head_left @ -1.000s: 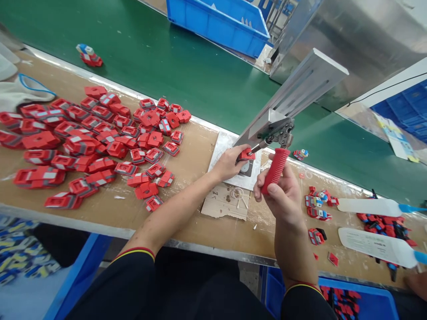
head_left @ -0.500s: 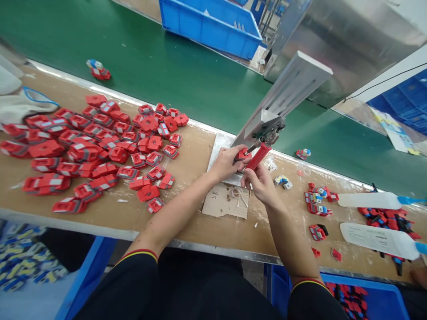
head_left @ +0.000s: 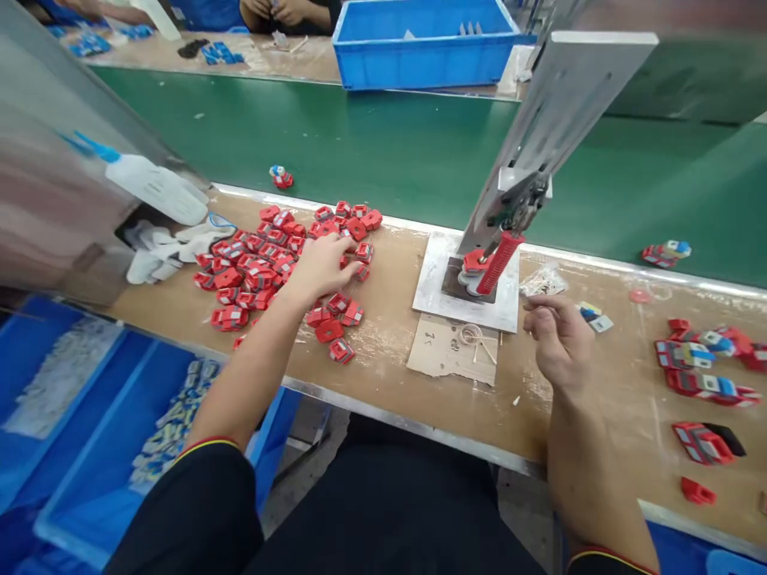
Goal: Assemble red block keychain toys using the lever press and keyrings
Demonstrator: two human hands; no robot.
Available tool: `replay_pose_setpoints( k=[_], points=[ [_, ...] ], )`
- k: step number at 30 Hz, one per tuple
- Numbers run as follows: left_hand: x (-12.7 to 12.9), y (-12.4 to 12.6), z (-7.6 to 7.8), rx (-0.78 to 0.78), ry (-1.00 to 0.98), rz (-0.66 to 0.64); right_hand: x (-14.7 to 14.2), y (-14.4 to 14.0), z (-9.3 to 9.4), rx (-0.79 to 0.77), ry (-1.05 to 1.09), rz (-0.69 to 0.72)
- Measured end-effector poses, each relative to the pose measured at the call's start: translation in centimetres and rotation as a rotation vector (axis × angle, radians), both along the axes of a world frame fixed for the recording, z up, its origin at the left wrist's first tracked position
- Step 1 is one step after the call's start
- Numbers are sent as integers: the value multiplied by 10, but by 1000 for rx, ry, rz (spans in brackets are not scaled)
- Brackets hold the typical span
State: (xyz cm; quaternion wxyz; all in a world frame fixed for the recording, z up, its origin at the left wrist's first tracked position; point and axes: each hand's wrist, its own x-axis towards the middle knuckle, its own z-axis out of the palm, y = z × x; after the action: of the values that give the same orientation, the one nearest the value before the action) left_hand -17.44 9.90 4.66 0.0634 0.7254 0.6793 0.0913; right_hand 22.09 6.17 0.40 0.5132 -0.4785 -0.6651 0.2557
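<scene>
1. The pile of red parts (head_left: 272, 259) lies spread on the brown bench top (head_left: 389, 351), to the left of the press; its long axis runs slantwise from the near left toward the far right, alongside the edge of the green belt (head_left: 359, 152).
2. The left hand (head_left: 323, 267) rests on the right-hand end of that pile, palm down, fingers spread loosely over several pieces; whether a piece is pinched under them I cannot tell.
3. The right hand (head_left: 554, 339) hovers above the bench well to the right of the pile, fingers curled half shut around nothing visible; the left hand is plainly the nearer to the parts.
4. Between the two hands stands the small hand press (head_left: 521, 200); its red handle (head_left: 498, 262) slants down toward the metal base plate (head_left: 437, 295), and one red piece (head_left: 473, 262) sits on the fixture beside it, apart from both hands.
5. A scrap of cardboard (head_left: 447, 351) lies just in front of the plate; finished red-and-blue pieces (head_left: 701, 363) lie farther right.
6. A blue bin (head_left: 419, 48) stands beyond the belt; another person's hands (head_left: 281, 12) work at the far bench.
</scene>
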Motion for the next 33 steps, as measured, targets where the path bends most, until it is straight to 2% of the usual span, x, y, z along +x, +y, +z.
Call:
replay_pose_setpoints(
  k=[2, 4, 7, 10, 12, 15, 18, 20, 23, 25, 30, 33],
  points=[
    [-12, 1, -8, -89, 143, -44, 0, -3, 1, 30, -142, 87],
    [-13, 4, -20, -120, 220, -107, -1, -4, 5, 65, -242, 182],
    [-13, 9, -34, -113, 262, -145, -2, -7, 10, 70, -327, 256],
    [-21, 13, -37, -50, 234, -179, 0, -9, 12, 45, -403, 276],
    [-26, 10, -35, 53, 115, -209, 4, -9, 11, 9, -471, 291],
    [-17, -3, -28, 251, -306, -254, 8, -7, 9, -61, -578, 323],
    [26, -21, -25, 319, -818, -350, 7, -4, 4, -87, -625, 381],
    [64, -28, -29, 317, -988, -413, 3, -3, -1, -70, -611, 404],
    [109, -29, -43, 300, -1148, -434, -9, -3, -8, -11, -555, 391],
    [124, -29, -54, 282, -1228, -401, -17, -4, -11, 29, -517, 385],
    [125, -41, -73, 167, -1303, -315, -23, -4, -14, 2, -422, 400],
    [126, -48, -76, 200, -1299, -331, -20, -3, -12, -40, -393, 359]
  ],
)
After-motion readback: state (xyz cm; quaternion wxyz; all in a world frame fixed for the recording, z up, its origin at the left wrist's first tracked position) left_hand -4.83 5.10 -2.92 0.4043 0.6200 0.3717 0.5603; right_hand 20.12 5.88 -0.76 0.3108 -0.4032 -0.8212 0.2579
